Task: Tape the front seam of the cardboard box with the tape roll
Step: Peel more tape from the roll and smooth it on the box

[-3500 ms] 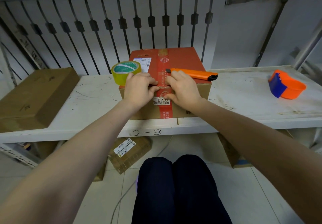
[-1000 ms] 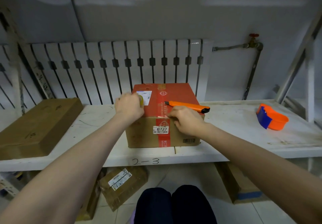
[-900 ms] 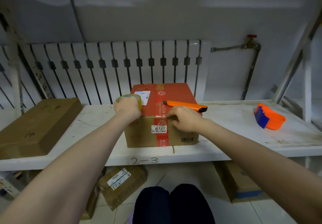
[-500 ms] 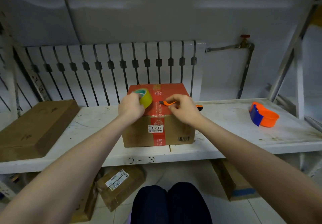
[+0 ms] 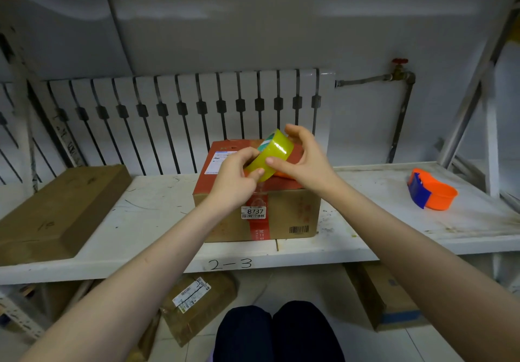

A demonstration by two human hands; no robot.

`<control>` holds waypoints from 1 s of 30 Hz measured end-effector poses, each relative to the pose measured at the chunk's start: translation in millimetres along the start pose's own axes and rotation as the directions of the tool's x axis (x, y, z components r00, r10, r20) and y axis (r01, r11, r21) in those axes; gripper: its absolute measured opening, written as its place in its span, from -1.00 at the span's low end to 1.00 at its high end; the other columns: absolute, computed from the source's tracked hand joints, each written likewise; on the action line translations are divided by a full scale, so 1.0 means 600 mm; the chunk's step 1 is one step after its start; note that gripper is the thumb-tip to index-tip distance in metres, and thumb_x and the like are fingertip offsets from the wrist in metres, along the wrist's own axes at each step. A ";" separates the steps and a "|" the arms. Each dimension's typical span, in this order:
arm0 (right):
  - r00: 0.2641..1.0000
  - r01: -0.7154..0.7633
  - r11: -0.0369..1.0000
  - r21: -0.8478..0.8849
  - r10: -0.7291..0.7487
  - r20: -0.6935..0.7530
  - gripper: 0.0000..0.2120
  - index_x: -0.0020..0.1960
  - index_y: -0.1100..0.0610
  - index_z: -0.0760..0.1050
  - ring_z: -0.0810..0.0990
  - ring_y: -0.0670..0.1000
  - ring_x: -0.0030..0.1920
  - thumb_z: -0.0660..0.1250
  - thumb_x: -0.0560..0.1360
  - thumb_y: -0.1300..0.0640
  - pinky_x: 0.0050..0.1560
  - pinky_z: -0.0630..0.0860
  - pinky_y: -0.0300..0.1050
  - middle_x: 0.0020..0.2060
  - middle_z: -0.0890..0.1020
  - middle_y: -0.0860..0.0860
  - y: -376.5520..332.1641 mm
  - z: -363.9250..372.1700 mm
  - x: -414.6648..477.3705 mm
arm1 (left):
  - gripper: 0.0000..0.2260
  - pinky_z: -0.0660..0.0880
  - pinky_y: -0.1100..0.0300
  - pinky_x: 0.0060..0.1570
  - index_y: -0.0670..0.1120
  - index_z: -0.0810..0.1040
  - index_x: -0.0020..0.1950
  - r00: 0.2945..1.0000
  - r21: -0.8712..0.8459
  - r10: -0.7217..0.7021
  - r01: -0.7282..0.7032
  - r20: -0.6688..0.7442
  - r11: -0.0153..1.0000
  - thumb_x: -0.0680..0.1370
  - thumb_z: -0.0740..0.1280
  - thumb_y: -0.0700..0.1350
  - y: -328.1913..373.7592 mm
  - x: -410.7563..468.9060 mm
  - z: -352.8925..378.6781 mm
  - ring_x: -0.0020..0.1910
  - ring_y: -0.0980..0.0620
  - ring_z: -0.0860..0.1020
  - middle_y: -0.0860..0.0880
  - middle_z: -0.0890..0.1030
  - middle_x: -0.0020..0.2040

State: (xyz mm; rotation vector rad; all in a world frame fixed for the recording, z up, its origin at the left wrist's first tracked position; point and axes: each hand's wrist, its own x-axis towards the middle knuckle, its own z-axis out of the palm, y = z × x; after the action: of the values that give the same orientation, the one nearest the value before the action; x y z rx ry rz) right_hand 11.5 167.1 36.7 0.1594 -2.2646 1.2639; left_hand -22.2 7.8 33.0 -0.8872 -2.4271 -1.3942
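Cardboard box (image 5: 278,212) is seated at the front edge of the white shelf (image 5: 146,215), red seam strip facing the person. Left hand (image 5: 235,180) is closed in a pinch on the near rim of the yellow tape roll (image 5: 270,154), probably to find the loose end. Right hand (image 5: 305,161) is curled around the roll's far side, steadying it above the box top. Half a second earlier, only the left hand held the roll, lower down.

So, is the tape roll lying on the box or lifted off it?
Lifted: both hands, left hand and right hand, hold the tape roll above the box.
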 end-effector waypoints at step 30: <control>0.944 -0.213 0.977 0.007 0.204 0.258 -0.48 0.38 0.05 0.36 0.47 -0.01 0.27 0.12 0.54 -0.23 0.31 0.38 0.00 0.27 0.50 -0.03 -0.004 -0.034 -0.001 | -0.84 0.51 0.22 0.04 -0.01 0.54 0.05 0.996 -0.288 0.029 -0.003 0.086 0.958 0.53 0.31 -0.23 0.008 -0.049 -0.003 0.05 0.09 0.55 0.05 0.59 -0.02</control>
State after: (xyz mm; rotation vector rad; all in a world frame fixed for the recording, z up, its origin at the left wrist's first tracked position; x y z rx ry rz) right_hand 20.9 182.5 46.8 0.1020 -2.5355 1.4654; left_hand 3.6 -3.8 24.3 -1.0515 -2.3081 -1.7693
